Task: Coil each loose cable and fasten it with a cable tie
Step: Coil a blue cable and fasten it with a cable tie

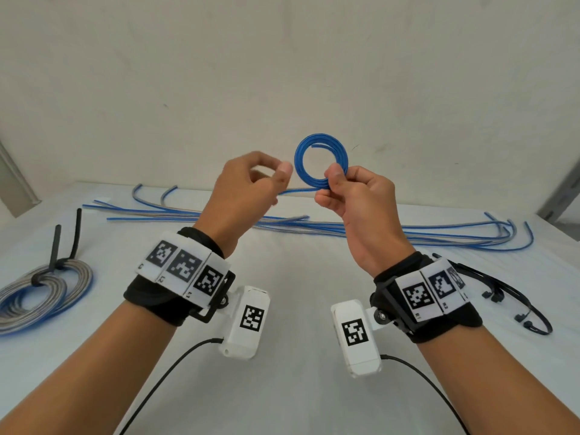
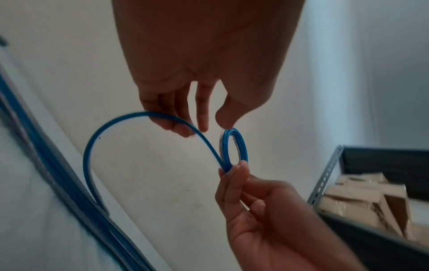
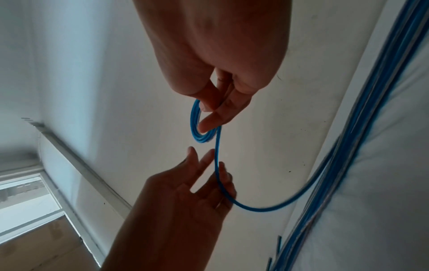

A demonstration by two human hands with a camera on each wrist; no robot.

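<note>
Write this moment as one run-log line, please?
stage: coiling | right hand: pinches blue coil | left hand: guides cable tail | coil tie: none visible | finished coils: table, left

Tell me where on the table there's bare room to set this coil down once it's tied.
Bare cloth lies in the near middle of the table, under the wrists, between the tied coils on the left and the black cable ties on the right. The back strip is crowded with loose cables.
</note>
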